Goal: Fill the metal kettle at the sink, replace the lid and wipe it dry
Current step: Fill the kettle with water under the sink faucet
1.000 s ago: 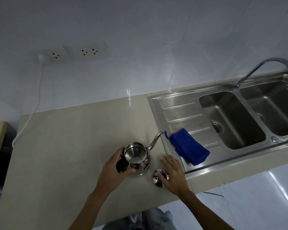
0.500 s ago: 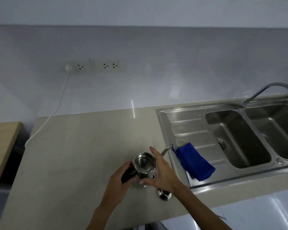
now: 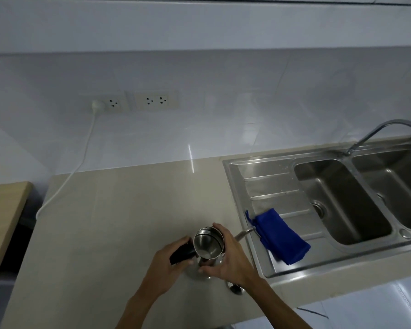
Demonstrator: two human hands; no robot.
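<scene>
The open metal kettle [image 3: 208, 243] stands near the front of the beige counter [image 3: 119, 210], its thin spout pointing right toward the sink. My left hand [image 3: 169, 264] grips its black handle. My right hand [image 3: 228, 257] is curled round the right side of the kettle body. The metal lid [image 3: 235, 288] lies on the counter just behind my right wrist, partly hidden. A folded blue cloth [image 3: 279, 236] lies on the sink's drainboard [image 3: 273, 184].
A steel double sink [image 3: 342, 200] with a curved tap [image 3: 387, 129] fills the right side. Wall sockets [image 3: 156, 100] with a white cable [image 3: 81, 160] are behind the counter. A wooden surface [image 3: 3, 210] is at the left. The counter's front edge is close to my arms.
My right hand left the lid on the counter and closed round the kettle body. The left hand kept hold of the handle. The camera tilted up.
</scene>
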